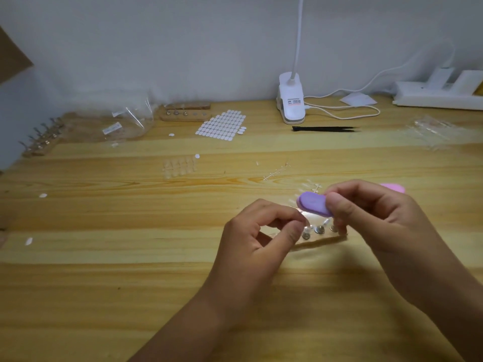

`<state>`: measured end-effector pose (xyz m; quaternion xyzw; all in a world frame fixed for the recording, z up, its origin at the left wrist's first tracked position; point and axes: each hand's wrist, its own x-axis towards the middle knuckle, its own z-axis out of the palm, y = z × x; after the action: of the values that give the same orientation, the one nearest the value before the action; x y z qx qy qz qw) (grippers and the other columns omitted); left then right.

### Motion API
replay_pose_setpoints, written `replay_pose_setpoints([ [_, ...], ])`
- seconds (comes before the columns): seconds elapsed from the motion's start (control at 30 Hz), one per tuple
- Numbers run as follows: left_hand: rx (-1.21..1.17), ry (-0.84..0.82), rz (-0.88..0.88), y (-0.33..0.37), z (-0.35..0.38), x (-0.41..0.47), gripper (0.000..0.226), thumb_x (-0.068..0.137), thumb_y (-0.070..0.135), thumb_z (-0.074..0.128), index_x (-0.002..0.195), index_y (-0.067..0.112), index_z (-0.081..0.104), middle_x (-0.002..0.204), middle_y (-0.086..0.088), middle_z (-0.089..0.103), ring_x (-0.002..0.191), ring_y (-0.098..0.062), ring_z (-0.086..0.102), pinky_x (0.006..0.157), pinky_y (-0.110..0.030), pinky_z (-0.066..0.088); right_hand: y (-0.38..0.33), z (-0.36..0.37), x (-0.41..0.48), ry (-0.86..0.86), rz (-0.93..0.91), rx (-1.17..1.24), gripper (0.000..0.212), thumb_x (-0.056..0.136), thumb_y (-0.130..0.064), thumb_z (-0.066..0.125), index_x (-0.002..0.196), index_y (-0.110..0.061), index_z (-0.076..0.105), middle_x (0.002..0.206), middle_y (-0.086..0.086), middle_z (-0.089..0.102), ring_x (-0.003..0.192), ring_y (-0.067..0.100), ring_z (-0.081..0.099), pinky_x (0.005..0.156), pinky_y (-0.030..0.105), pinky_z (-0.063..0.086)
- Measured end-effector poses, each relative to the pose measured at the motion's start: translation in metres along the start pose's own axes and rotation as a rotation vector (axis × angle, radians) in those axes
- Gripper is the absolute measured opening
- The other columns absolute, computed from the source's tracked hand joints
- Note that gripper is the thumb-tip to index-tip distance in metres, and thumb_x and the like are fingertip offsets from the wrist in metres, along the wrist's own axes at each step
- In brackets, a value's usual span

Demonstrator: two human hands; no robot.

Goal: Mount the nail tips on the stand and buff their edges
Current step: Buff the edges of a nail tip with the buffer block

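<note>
Wooden table (130, 270) fills the frame below a pale wall. Both hands work right of centre. The right hand (371, 212) grips a purple buffer (312, 203) between thumb and fingers, held level just above the stand (324, 238). This is a small wooden strip with metal pegs, lying between the two hands. The left hand (258, 236) is curled, thumb and forefinger closed together at the stand's left peg; whether a tip sits between them cannot be told. A clip lamp (291, 100) stands at upper centre, a sticker sheet (222, 125) to its left. Clear tips (179, 167) lie loose at centre-left, well apart from the stand.
</note>
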<state>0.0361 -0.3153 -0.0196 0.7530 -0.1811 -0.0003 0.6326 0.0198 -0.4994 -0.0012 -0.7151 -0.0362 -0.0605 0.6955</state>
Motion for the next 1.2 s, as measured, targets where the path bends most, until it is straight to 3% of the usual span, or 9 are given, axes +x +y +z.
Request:
replay_pose_setpoints([
  [0.13,-0.042,-0.005,0.008,0.002,-0.004,0.0,0.009,0.087,0.03,0.068,0.09,0.025,0.075,0.088,0.013,0.066,0.081,-0.008,0.063,0.059,-0.04,0.057,-0.001,0.008,-0.009,-0.112,-0.03,0.036,0.021,0.077,-0.033,0.078,0.088,-0.015,0.075,0.076,0.004,0.071,0.068,0.004,0.061,0.065,0.012,0.048],
  [0.33,-0.083,0.013,-0.048,-0.001,-0.003,0.0,0.008,0.089,0.013,0.068,0.091,0.016,0.075,0.091,0.007,0.069,0.081,-0.009,0.062,0.06,-0.041,0.054,-0.001,0.001,-0.005,0.004,-0.019,0.048,0.022,0.073,-0.036,0.071,0.085,-0.018,0.075,0.07,0.0,0.066,0.066,0.009,0.058,0.064,0.016,0.048],
  [0.43,-0.118,-0.01,-0.02,0.0,-0.003,0.001,0.009,0.089,0.019,0.068,0.092,0.017,0.076,0.091,0.004,0.069,0.076,-0.008,0.061,0.055,-0.029,0.051,-0.001,0.008,-0.011,-0.09,-0.065,0.026,0.021,0.077,-0.028,0.08,0.089,-0.012,0.074,0.08,0.009,0.072,0.073,0.011,0.065,0.068,0.016,0.051],
  [0.53,-0.206,0.004,-0.047,0.0,-0.002,0.001,0.01,0.087,0.015,0.068,0.09,0.012,0.077,0.087,-0.001,0.071,0.072,-0.01,0.063,0.057,-0.021,0.049,0.0,-0.003,-0.005,-0.007,-0.065,-0.03,0.02,0.078,-0.032,0.073,0.09,-0.016,0.074,0.077,0.005,0.07,0.071,0.009,0.061,0.067,0.016,0.05],
  [0.63,-0.306,0.005,-0.096,0.001,-0.003,0.001,0.012,0.088,0.014,0.065,0.088,0.01,0.076,0.078,-0.01,0.072,0.072,-0.015,0.067,0.056,-0.023,0.05,0.0,-0.014,-0.002,0.031,-0.096,-0.015,0.014,0.082,-0.032,0.067,0.089,-0.023,0.076,0.074,-0.003,0.067,0.069,0.009,0.059,0.069,0.015,0.05],
  [0.77,-0.311,-0.071,-0.084,0.004,-0.001,-0.001,0.016,0.089,0.012,0.063,0.093,0.003,0.075,0.075,-0.011,0.073,0.069,-0.02,0.071,0.057,-0.026,0.051,0.0,-0.004,-0.009,-0.186,-0.181,0.043,0.022,0.085,-0.042,0.072,0.096,-0.022,0.074,0.085,-0.003,0.073,0.077,0.009,0.068,0.073,0.016,0.054],
  [0.93,-0.352,-0.091,-0.116,0.007,-0.001,-0.003,0.014,0.087,0.012,0.062,0.085,0.007,0.075,0.073,-0.011,0.074,0.069,-0.025,0.073,0.056,-0.026,0.051,-0.001,-0.016,-0.002,-0.025,-0.164,0.026,0.007,0.083,-0.027,0.072,0.088,-0.027,0.076,0.079,-0.004,0.072,0.072,0.006,0.063,0.07,0.016,0.053],
  [1.1,-0.333,-0.146,-0.076,0.008,0.0,-0.004,0.017,0.091,0.011,0.06,0.095,0.005,0.075,0.075,-0.011,0.074,0.07,-0.025,0.073,0.058,-0.028,0.052,0.002,-0.006,-0.01,-0.173,-0.221,-0.079,0.014,0.088,-0.035,0.072,0.096,-0.024,0.074,0.089,0.001,0.073,0.081,0.018,0.069,0.075,0.025,0.057],
  [1.2,-0.344,-0.139,-0.092,0.007,0.0,-0.003,0.016,0.09,0.01,0.058,0.089,0.008,0.074,0.075,-0.011,0.074,0.071,-0.024,0.073,0.058,-0.028,0.051,0.001,-0.017,-0.003,-0.017,-0.189,-0.089,0.009,0.082,-0.026,0.072,0.089,-0.029,0.076,0.084,0.0,0.074,0.077,0.011,0.067,0.073,0.02,0.054],
])
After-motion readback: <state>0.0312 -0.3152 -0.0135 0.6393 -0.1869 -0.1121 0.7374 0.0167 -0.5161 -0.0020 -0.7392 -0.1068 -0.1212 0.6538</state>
